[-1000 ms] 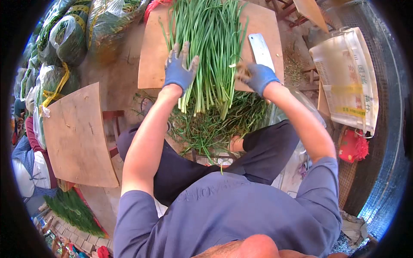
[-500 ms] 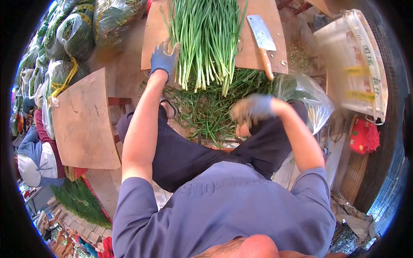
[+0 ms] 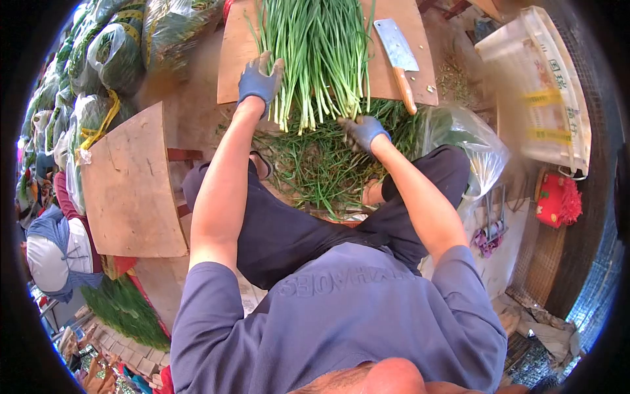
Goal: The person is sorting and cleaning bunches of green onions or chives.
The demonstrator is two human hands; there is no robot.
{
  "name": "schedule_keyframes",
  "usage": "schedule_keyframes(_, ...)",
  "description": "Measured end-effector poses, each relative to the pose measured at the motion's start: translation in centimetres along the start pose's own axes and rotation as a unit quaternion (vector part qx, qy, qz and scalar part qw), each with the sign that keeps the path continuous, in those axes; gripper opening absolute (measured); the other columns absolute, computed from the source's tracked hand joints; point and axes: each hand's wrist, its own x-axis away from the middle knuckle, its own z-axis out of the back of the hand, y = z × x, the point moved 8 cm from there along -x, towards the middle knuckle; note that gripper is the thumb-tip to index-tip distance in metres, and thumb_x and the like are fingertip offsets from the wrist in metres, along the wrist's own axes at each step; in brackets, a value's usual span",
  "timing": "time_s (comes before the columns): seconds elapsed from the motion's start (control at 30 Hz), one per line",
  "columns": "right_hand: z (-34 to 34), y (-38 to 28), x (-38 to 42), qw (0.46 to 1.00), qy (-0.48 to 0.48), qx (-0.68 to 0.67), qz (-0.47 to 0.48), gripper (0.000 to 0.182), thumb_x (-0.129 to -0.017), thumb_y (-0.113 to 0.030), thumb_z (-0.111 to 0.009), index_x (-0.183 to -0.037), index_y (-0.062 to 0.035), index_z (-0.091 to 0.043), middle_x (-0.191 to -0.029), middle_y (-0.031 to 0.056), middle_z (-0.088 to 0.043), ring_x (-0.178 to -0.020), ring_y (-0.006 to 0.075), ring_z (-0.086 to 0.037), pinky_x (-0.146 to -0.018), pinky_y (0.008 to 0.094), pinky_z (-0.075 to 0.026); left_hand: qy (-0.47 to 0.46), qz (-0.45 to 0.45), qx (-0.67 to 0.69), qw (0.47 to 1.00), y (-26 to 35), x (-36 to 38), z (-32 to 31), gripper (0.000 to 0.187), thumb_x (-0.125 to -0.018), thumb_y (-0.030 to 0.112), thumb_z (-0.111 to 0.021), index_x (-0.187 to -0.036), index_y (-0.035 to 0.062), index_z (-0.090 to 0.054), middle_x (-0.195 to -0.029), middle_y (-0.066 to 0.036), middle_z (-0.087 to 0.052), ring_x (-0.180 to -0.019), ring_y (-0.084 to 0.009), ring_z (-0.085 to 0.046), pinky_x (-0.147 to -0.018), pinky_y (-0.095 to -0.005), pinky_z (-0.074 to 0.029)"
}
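A broad pile of garlic chives (image 3: 315, 59) lies on a wooden board (image 3: 237, 46), its pale cut ends hanging past the near edge. My left hand (image 3: 260, 79), in a blue and tan work glove, rests against the left side of the pile with its fingers spread. Just below the cut ends on the right is my gloved right hand (image 3: 365, 131), fingers apart and reaching to the stalk tips; its grip looks empty. A cleaver (image 3: 398, 52) with a wooden handle lies on the board to the right of the chives.
Loose green trimmings (image 3: 315, 171) cover the ground between my legs. A clear plastic bag (image 3: 469, 148) stands by my right knee. Wrapped bundles of greens (image 3: 115, 56) are stacked at upper left, above another wooden board (image 3: 131, 190). A white woven sack (image 3: 541, 92) hangs at right.
My right hand has moved up from above my right leg to the stalk ends. My left hand has shifted slightly right along the pile's side, and its fingers still point up.
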Motion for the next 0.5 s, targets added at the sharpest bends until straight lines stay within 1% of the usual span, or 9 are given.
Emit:
schedule_keyframes(0.07,0.1,-2.3,3.8,0.964,-0.017,0.266,0.023,0.039,-0.096,-0.039,-0.056,-0.096,-0.0007,-0.063,-0.081,0.0185,-0.069,-0.071,0.0340,-0.069,-0.064,0.0430,-0.054,0.010,-0.010,-0.008,1.000,-0.7,-0.3,-0.1,0.062,-0.093,0.057,-0.044,-0.141,0.0183,-0.048,-0.141,-0.019,-0.049,-0.132,-0.0361,-0.043,-0.110,-0.0460,-0.035)
schedule_keyframes(0.1,0.6,-3.2,5.6,0.948,0.033,0.316,0.019,0.031,-0.094,-0.038,-0.060,-0.099,-0.0078,-0.064,-0.083,0.0161,-0.068,-0.076,0.0351,-0.067,-0.070,0.0440,-0.052,0.018,-0.013,-0.009,1.000,-0.7,-0.2,0.2,0.061,-0.094,0.056,-0.045,-0.141,0.0182,-0.049,-0.140,-0.019,-0.049,-0.132,-0.0357,-0.043,-0.109,-0.0462,-0.035)
schedule_keyframes(0.17,1.8,-7.2,8.5,0.925,0.174,0.299,0.158,0.030,-0.093,-0.039,-0.059,-0.101,-0.0110,-0.066,-0.085,0.0147,-0.069,-0.077,0.0352,-0.067,-0.069,0.0447,-0.052,0.035,-0.030,-0.011,0.999,1.0,0.5,1.6,0.055,-0.095,0.052,-0.046,-0.139,0.0188,-0.051,-0.140,-0.015,-0.051,-0.134,-0.0333,-0.042,-0.111,-0.0472,-0.032)
schedule_keyframes(0.23,3.1,-10.8,10.7,0.853,0.308,0.268,0.326,0.028,-0.092,-0.039,-0.059,-0.104,-0.0153,-0.066,-0.087,0.0135,-0.070,-0.077,0.0352,-0.067,-0.068,0.0463,-0.051,0.087,-0.122,0.007,0.989,2.6,0.5,1.9,0.052,-0.096,0.050,-0.048,-0.137,0.0192,-0.054,-0.140,-0.017,-0.050,-0.132,-0.0341,-0.043,-0.110,-0.0453,-0.035)
schedule_keyframes(0.27,3.2,-11.2,9.8,0.858,0.315,0.268,0.306,0.027,-0.093,-0.039,-0.057,-0.105,-0.0153,-0.064,-0.086,0.0155,-0.069,-0.078,0.0359,-0.067,-0.067,0.0471,-0.051,0.111,-0.168,0.013,0.979,3.3,0.5,2.0,0.050,-0.096,0.049,-0.049,-0.135,0.0195,-0.055,-0.140,-0.018,-0.050,-0.132,-0.0346,-0.044,-0.109,-0.0444,-0.036)
schedule_keyframes(0.33,2.8,-12.0,7.1,0.900,0.239,0.314,0.185,0.032,-0.093,-0.041,-0.058,-0.112,-0.0159,-0.063,-0.096,0.0171,-0.068,-0.086,0.0383,-0.065,-0.073,0.0469,-0.051,0.128,-0.191,0.002,0.973,4.3,0.5,1.4,0.045,-0.096,0.044,-0.052,-0.134,0.0204,-0.057,-0.141,-0.019,-0.049,-0.134,-0.0349,-0.042,-0.111,-0.0443,-0.033)
schedule_keyframes(0.4,1.2,-11.0,4.4,0.911,0.169,0.340,0.164,0.032,-0.092,-0.041,-0.059,-0.111,-0.0153,-0.062,-0.095,0.0177,-0.068,-0.086,0.0404,-0.065,-0.075,0.0483,-0.050,0.144,-0.183,-0.031,0.972,5.2,0.7,1.0,0.045,-0.096,0.044,-0.051,-0.135,0.0211,-0.056,-0.140,-0.020,-0.049,-0.134,-0.0350,-0.041,-0.112,-0.0441,-0.032)
schedule_keyframes(0.47,-0.6,-9.6,3.2,0.908,0.090,0.380,0.150,0.032,-0.091,-0.042,-0.060,-0.110,-0.0152,-0.062,-0.094,0.0180,-0.068,-0.085,0.0406,-0.065,-0.075,0.0484,-0.050,0.113,-0.119,-0.020,0.986,4.3,0.2,0.8,0.051,-0.094,0.049,-0.051,-0.136,0.0201,-0.055,-0.140,-0.020,-0.049,-0.135,-0.0348,-0.041,-0.112,-0.0443,-0.031)
schedule_keyframes(0.5,-1.0,-10.4,5.5,0.920,0.030,0.355,0.162,0.034,-0.093,-0.045,-0.057,-0.109,-0.0153,-0.063,-0.095,0.0188,-0.068,-0.088,0.0407,-0.065,-0.076,0.0469,-0.051,0.093,-0.082,-0.020,0.992,3.6,0.0,1.0,0.054,-0.094,0.051,-0.051,-0.137,0.0195,-0.054,-0.140,-0.020,-0.049,-0.134,-0.0350,-0.041,-0.112,-0.0443,-0.032)
